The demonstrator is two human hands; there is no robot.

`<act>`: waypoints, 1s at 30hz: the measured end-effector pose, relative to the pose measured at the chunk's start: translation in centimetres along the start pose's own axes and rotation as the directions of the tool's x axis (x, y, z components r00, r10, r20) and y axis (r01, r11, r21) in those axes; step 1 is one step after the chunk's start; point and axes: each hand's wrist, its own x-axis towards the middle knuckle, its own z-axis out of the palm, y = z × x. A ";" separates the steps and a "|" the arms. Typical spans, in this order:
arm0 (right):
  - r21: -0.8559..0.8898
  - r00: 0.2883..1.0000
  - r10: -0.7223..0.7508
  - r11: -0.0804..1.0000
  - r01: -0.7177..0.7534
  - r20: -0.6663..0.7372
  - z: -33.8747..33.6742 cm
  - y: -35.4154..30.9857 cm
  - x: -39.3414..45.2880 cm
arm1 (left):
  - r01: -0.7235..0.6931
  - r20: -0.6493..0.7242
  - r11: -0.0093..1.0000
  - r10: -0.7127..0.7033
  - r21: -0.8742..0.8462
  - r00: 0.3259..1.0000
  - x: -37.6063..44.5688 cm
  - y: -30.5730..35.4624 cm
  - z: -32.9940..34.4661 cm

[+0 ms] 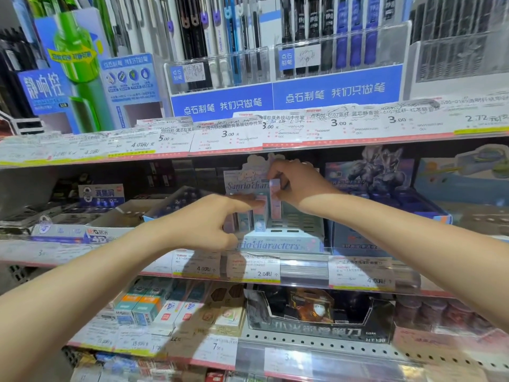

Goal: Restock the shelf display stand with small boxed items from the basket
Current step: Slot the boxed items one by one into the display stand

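The right hand [296,183] has its grip closed around a small pink box [275,198], fingers curled over its top, holding it upright in the back rows of the pale blue display stand [296,230] on the middle shelf [303,268]. The left hand [202,224] reaches in with its forefinger stretched out straight, touching the tops of the boxes already standing [254,216] in the stand's left slots; its other fingers curl loosely and hold nothing. A dark-printed card display [385,183] stands just beside the stand on the right, and price labels [256,267] line the shelf edge below.
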 end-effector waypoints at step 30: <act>-0.072 1.000 -0.003 0.997 0.003 0.001 -0.4 0.5 -0.1 | 0.030 0.034 1.000 -0.030 -0.003 0.999 0.4 -0.7 -0.1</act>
